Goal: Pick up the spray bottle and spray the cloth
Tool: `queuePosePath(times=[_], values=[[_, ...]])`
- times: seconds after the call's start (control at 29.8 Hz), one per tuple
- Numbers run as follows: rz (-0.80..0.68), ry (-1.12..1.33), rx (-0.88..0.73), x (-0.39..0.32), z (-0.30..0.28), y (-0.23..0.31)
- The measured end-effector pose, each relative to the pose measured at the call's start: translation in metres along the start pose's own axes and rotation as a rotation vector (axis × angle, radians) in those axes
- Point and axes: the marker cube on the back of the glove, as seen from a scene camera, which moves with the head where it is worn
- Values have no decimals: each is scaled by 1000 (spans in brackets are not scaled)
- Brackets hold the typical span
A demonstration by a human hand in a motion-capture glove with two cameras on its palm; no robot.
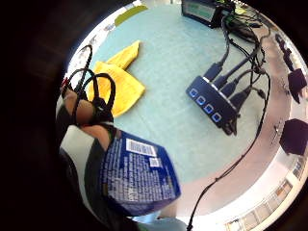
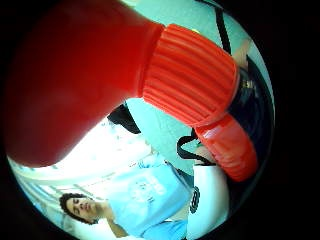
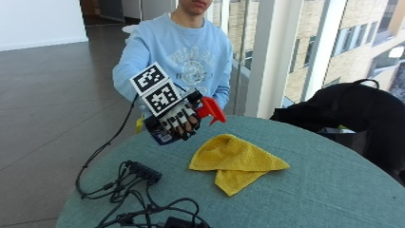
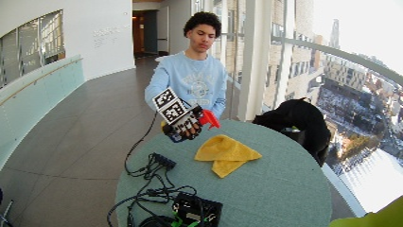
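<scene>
Gripped in my gloved hand (image 3: pixel 179 118), the bottle (image 3: pixel 166 133) hangs above the table (image 3: pixel 329 190) edge nearest the person: red ribbed sprayer, dark blue label. Crumpled yellow cloth (image 3: pixel 237 161) lies mid-table.

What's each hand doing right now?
Right hand: grips the spray bottle, lifted above the table.
Other hand: not visible, cannot tell.

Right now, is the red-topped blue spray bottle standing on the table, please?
No, the gloved right hand holds the spray bottle above the table.
</scene>
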Motion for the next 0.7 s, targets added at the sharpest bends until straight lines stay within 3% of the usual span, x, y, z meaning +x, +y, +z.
queuePosePath(times=[0.7], values=[[0,30,-33,0,6,-1]])
